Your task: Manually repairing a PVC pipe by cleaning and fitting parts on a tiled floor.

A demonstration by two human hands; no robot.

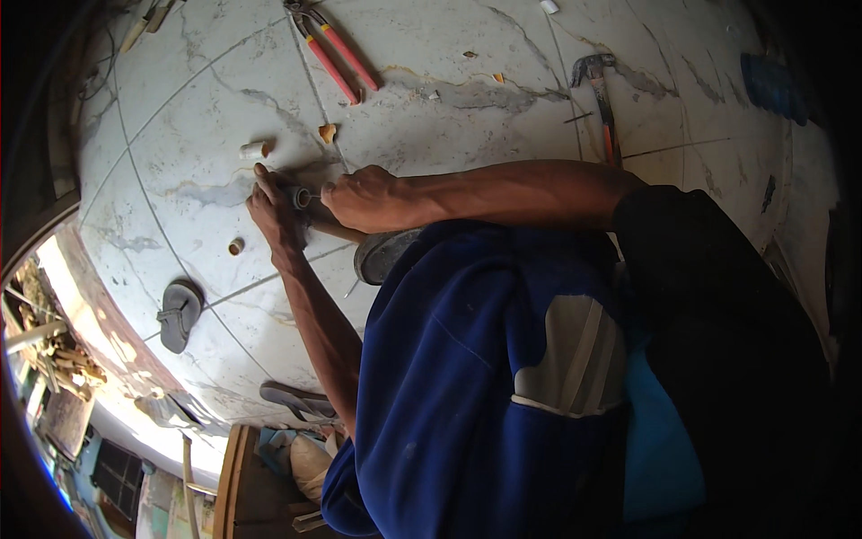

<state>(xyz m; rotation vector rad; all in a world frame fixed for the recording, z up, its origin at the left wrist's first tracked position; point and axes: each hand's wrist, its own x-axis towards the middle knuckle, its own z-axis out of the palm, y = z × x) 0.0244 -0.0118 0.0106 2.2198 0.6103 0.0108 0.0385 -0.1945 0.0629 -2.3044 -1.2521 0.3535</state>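
My left hand is closed around a dark metal piece with a round end, low over the tiled floor. From beside it a wooden handle runs toward the sandal under me; whether the two are one tool I cannot tell. My right hand is a fist just to the right, with a thin metal rod reaching from it to the round end. The fingers hide the rest of the rod. Near my left hand lie a short pale tube piece, a small brown ring and an orange-brown chip.
Long red-handled pincers lie at the far side, and a claw hammer farther right. A blue object is at the right edge. A loose grey sandal lies at left; another sits near a wooden box.
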